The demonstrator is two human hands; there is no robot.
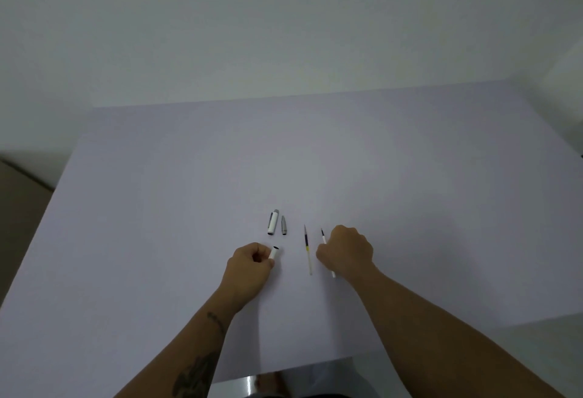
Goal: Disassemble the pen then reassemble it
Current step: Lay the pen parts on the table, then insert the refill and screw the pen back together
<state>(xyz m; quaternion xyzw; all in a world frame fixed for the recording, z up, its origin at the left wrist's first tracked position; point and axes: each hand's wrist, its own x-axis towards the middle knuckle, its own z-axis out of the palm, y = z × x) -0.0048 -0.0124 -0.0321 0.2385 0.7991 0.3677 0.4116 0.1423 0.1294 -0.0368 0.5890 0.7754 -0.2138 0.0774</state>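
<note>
The pen lies in parts on a pale table [189,176]. My left hand [250,266] is closed around a short white barrel [274,253], whose dark open end points up and away. My right hand [345,251] is shut on a thin white refill [323,236]; its dark tip sticks out above the fingers and its white tail shows below the hand. Between the hands lies a second refill [308,247] with a dark upper part and a yellowish lower part. Farther back lie the white cap with a clip [272,223] and a small grey tip cone [284,225].
The table's far edge meets a plain white wall [284,19]. The near edge runs just below my forearms, with something shiny [252,385] under it. Floor [19,189] shows past the left edge.
</note>
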